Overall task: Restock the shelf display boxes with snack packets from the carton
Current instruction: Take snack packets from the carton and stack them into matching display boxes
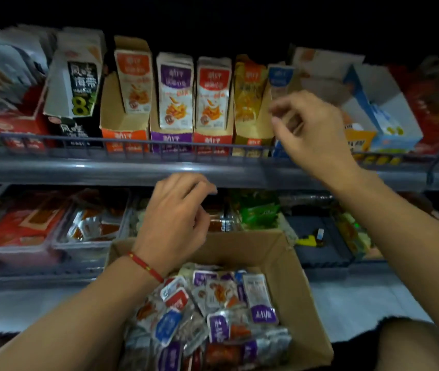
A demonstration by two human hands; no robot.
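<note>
Your right hand (pixel 310 135) is up at the blue display box (pixel 279 103), fingers loosely curled and, as far as the blur allows, gripping nothing; your left hand (pixel 176 218) hovers over the carton (pixel 287 266), fingers also relaxed and empty. The snack packets (pixel 213 314) lie jumbled in the carton at six o'clock, with the row of boxes along the upper shelf (pixel 132 170) at twelve. Pick by colour: gather several blue packets together, square their edges, and slide them upright into the blue box (it looks the emptiest). Keep the labels facing you, like the purple display box (pixel 171 140) at eleven o'clock.
</note>
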